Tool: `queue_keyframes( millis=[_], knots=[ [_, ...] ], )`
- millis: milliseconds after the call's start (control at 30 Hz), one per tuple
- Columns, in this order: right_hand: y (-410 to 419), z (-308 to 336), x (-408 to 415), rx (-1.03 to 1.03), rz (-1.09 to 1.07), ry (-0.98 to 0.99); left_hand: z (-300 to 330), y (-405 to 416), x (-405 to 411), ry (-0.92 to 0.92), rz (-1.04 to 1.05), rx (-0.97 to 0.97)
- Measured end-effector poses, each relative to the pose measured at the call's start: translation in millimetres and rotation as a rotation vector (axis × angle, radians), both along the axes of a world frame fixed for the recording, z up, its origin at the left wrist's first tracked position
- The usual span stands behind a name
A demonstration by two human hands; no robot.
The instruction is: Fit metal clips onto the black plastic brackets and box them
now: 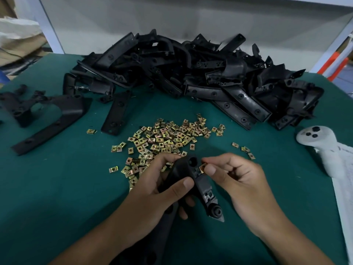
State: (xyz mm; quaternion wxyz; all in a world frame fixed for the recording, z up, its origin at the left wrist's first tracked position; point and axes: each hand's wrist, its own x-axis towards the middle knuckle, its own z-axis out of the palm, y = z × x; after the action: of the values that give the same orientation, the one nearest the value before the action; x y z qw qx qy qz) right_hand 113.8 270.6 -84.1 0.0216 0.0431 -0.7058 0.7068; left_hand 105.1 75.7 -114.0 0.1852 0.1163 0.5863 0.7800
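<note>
Far left on the green mat point(57, 188): a few loose black brackets point(51, 119) lying flat, well apart from the main heap, one long strip pointing toward the near left. Just right of these, a single flat bracket point(115, 113) lying near the heap's edge, with one stray clip point(91, 131) beside its near end.

Far centre to far right: a big heap of black plastic brackets point(200, 77), piled against the pale back wall point(191, 14).

Centre, nearer than the heap: a scatter of brass-coloured metal clips point(164, 138) spread on the mat, thinning out toward the near left and with a few strays off to the right point(246, 150).

Near centre: left hand point(152, 190) curled round a black bracket point(200, 186), thumb pressed across its face, fingers wrapped behind; bracket held above the mat, tilted, one end reaching up toward the clip pile, another pointed end toward the near right.

Just right of that: right hand point(235, 180) pinching a single metal clip point(202, 167) between thumb and forefinger, clip touching the edge of the held bracket near its upper end, other fingers loosely curled.

Right edge: a white handheld controller point(313, 137) resting on the mat, partly on a white printed sheet point(343, 188) running toward the near right.
</note>
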Motion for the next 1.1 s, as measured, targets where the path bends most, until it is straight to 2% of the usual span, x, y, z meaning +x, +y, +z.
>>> queue_keyframes(
  millis=[167,300,433,467,533,600,700,767,933,1100],
  knots=[
    [2.7,-1.7,0.3,-0.024,0.045,-0.026,2.1,0.7,0.7,-0.027,0.011,0.033],
    [1.0,-6.6,1.5,-0.084,0.186,-0.111,2.7,0.5,1.4,-0.034,0.040,0.052],
    [6.1,-9.3,-1.3,-0.050,0.230,-0.146,1.6,1.2,3.6,-0.041,0.014,0.080],
    [7.6,-9.0,-2.3,-0.094,0.257,-0.170,1.5,1.5,3.8,-0.043,0.007,0.088],
    [9.6,-8.0,-6.1,-0.329,0.311,-0.253,1.7,1.2,3.1,-0.043,0.008,0.104],
    [13.1,-8.7,-11.9,-0.561,0.248,-0.330,1.6,0.2,1.3,-0.045,0.027,0.117],
    [21.7,-9.3,-20.8,-0.729,0.145,-0.383,-0.1,-1.2,-0.3,-0.040,0.061,0.104],
    [25.7,-9.8,-24.1,-0.791,0.164,-0.404,-0.9,-1.1,-0.4,-0.036,0.065,0.094],
    [28.2,-5.5,-22.2,-0.819,0.320,-0.414,-0.6,-0.3,-0.3,-0.050,0.086,0.079],
    [27.4,-6.6,-22.5,-0.686,0.222,-0.469,0.6,-0.4,0.2,-0.060,0.083,0.064]
  ],
)
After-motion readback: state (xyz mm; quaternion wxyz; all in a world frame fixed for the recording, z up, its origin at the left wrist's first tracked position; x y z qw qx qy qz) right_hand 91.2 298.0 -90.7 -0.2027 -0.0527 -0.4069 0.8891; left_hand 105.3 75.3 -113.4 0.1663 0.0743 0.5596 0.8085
